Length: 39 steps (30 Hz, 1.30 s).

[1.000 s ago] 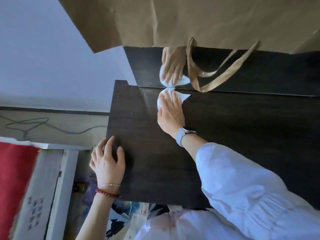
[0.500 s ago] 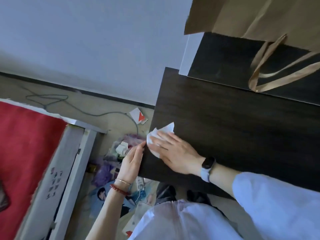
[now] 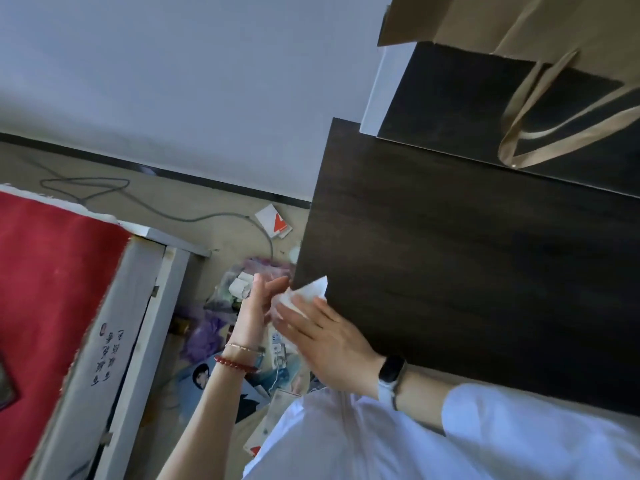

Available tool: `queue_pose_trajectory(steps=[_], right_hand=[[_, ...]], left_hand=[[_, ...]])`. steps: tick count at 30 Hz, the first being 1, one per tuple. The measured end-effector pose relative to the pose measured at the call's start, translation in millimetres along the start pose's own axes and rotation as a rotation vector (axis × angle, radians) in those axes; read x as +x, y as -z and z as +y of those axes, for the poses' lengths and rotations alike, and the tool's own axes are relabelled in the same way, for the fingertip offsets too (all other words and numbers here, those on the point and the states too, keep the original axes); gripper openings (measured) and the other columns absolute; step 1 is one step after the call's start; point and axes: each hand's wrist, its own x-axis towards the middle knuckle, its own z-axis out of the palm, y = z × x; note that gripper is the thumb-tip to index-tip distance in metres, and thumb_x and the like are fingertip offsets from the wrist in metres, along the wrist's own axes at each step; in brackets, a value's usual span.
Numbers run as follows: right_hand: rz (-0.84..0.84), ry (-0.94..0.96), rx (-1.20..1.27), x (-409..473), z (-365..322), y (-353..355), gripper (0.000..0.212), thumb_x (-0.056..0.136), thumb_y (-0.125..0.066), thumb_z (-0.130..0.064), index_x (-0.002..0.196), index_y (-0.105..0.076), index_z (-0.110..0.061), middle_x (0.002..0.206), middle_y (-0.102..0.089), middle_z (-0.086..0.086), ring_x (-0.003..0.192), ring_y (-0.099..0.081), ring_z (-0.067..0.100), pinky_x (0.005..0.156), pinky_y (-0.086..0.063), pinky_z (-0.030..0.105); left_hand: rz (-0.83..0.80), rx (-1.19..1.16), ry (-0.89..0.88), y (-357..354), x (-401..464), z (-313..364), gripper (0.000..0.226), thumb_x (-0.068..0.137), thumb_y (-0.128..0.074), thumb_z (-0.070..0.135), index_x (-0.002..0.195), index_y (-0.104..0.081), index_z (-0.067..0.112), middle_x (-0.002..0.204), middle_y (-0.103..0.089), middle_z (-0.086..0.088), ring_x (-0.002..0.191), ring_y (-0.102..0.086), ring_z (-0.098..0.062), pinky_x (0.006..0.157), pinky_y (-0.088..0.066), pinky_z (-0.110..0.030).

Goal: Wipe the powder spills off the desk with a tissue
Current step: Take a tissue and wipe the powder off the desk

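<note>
A dark wood desk [image 3: 467,265] fills the right half of the view. A white tissue [image 3: 308,295] lies at the desk's left edge, partly hanging over it. My right hand [image 3: 329,341] lies flat on the tissue, fingers stretched toward the edge. My left hand [image 3: 258,303] is held just off the desk's left side, palm cupped beside the tissue and touching it. I see no powder on the dark surface from here.
A brown paper bag [image 3: 519,22] with ribbon handles [image 3: 554,133] stands on the raised back shelf. Beside the desk the floor holds clutter [image 3: 235,306], a grey cable [image 3: 194,216] and a small red-and-white box [image 3: 273,221]. A red-covered bed [image 3: 52,289] is at left.
My right hand slid the tissue from the back of the desk to its left edge. My left hand left the desktop and now cups beside the edge.
</note>
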Motion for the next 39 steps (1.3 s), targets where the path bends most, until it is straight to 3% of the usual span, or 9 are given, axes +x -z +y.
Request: queue_pose_trajectory(steps=[2,4,8,12,18,26,33,39], right_hand=[[-0.027,0.033,-0.053,-10,0,-4,0.057,0.085,-0.028,-0.023,0.142,-0.027,-0.019,0.152,-0.029,0.0,0.141,-0.022,0.024,0.113,-0.017,0.042],[-0.032,0.033,-0.062,-20,10,-5,0.056,0.087,-0.038,-0.022,0.142,-0.027,-0.022,0.152,-0.028,-0.002,0.141,-0.021,0.023,0.113,-0.018,0.042],[-0.02,-0.109,-0.07,-61,31,-3,0.058,0.084,-0.048,-0.022,0.14,-0.032,-0.024,0.149,-0.034,-0.003,0.138,-0.029,0.023,0.11,-0.028,0.043],[0.077,-0.338,-0.031,-120,47,-9,0.048,0.086,-0.039,-0.022,0.134,-0.044,-0.022,0.142,-0.045,0.001,0.132,-0.04,0.027,0.102,-0.038,0.048],[0.168,-0.609,0.081,-206,62,-29,0.047,0.087,-0.034,-0.018,0.132,-0.047,-0.016,0.141,-0.046,0.009,0.131,-0.039,0.035,0.101,-0.036,0.055],[0.321,-0.998,0.247,-339,103,-61,0.054,0.086,-0.053,-0.001,0.137,-0.038,-0.01,0.148,-0.033,0.016,0.136,-0.028,0.038,0.108,-0.026,0.051],[0.376,-1.267,0.347,-432,157,-70,0.05,0.095,-0.036,-0.008,0.143,-0.024,-0.015,0.155,-0.014,0.01,0.143,-0.01,0.028,0.116,-0.011,0.041],[0.383,-1.454,0.39,-465,190,-73,0.05,0.097,-0.033,-0.017,0.144,-0.017,-0.017,0.157,-0.006,0.008,0.144,-0.006,0.028,0.116,-0.012,0.041]], left_hand=[[0.061,0.082,-0.068,-4,-6,0,0.036,0.096,-0.031,0.03,0.107,-0.062,0.012,0.11,-0.064,-0.009,0.091,-0.063,-0.006,0.081,-0.047,-0.024],[0.119,0.25,-0.144,-11,-8,-2,0.026,0.096,-0.041,0.02,0.108,-0.062,0.012,0.113,-0.063,-0.013,0.105,-0.06,-0.018,0.095,-0.045,-0.036],[0.286,0.701,-0.276,-31,-10,-12,0.043,0.091,-0.049,0.016,0.133,-0.041,0.006,0.133,-0.048,-0.018,0.123,-0.045,-0.029,0.104,-0.035,-0.04],[0.458,1.098,-0.379,-65,-25,-25,0.055,0.087,-0.05,0.028,0.137,-0.034,0.011,0.145,-0.032,-0.017,0.134,-0.026,-0.035,0.105,-0.023,-0.053],[0.29,1.305,-0.49,-135,-46,-53,0.054,0.085,-0.053,0.03,0.136,-0.038,0.017,0.149,-0.027,-0.012,0.139,-0.017,-0.03,0.108,-0.013,-0.052],[0.088,1.422,-0.537,-246,-70,-94,0.056,0.087,-0.047,0.034,0.14,-0.029,0.025,0.154,-0.017,-0.005,0.141,-0.008,-0.025,0.111,-0.006,-0.049],[-0.106,1.552,-0.596,-339,-90,-119,0.059,0.089,-0.041,0.037,0.143,-0.017,0.029,0.156,-0.004,0.0,0.142,0.005,-0.024,0.112,0.004,-0.053],[-0.276,1.608,-0.661,-414,-90,-125,0.059,0.09,-0.039,0.038,0.143,-0.013,0.032,0.156,0.0,0.001,0.142,0.009,-0.023,0.113,0.005,-0.051]])
